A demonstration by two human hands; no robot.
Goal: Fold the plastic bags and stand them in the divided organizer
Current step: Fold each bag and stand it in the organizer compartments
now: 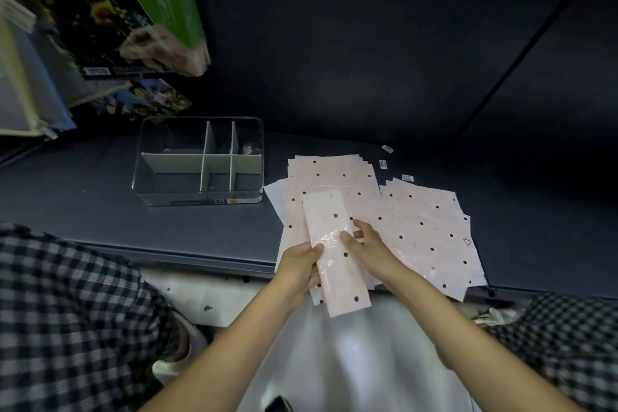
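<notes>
Nearest the camera: two bare forearms reaching out over a pale lap, checked cloth at the frame's left and right edges. Left hand (299,264) curled round the left edge of a folded bag (336,252), thumb on top. Right hand (366,249) pinching the same bag along its right edge, fingertips on the glossy part. Long, narrow and pale pink with dark dots, held just above the near edge of the desk (100,211), near end hanging past that edge.

Under and beyond the hands, a loose pile of flat bags (428,227), spread toward the right, some overhanging the near edge. Left of the pile and just apart from it, a clear organizer (199,160) with white dividers, no bags visible inside. Open dark surface left of the organizer and in front of it.

Three small labels (387,148) behind the pile, print too small to read. Blurred boxes (133,10) stacked at far left, cut off by the frame. Dark object at the bottom edge, not identifiable.

Dark blue-grey desk top, dark panels behind, dim light.
</notes>
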